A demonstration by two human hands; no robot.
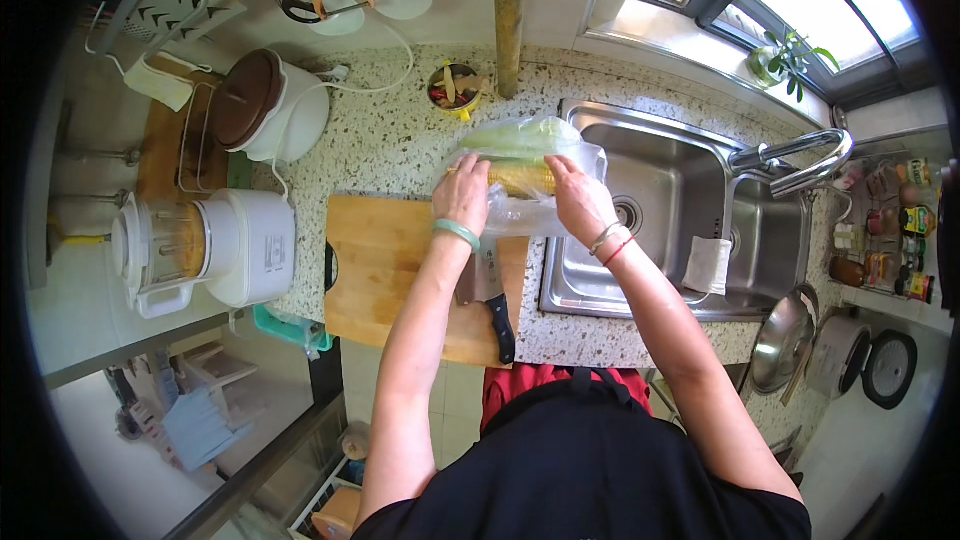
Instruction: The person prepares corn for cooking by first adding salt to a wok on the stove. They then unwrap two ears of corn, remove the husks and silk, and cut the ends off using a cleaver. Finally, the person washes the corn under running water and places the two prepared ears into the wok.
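A yellow corn cob [522, 178] lies crosswise over the far edge of the wooden cutting board, among folds of a clear plastic bag [532, 217]. My left hand [463, 197] is closed around the cob's left end, fingers curled over it. At the other end, my right hand [585, 202] grips the cob with bent fingers; film covers part of this area. Just beyond, a pale green, long vegetable [515, 138] rests inside the bag. A cleaver [488, 290] with a black handle lies on the cutting board [375, 270], partly hidden under my left arm.
A double steel sink [660, 155] with a tap [810, 155] and a cloth [708, 266] is on the right. On the left are a white blender [250, 245] and a brown-lidded cooker [290, 115]. A small bowl of scraps [455, 87] stands by the wall, near a pipe [509, 20].
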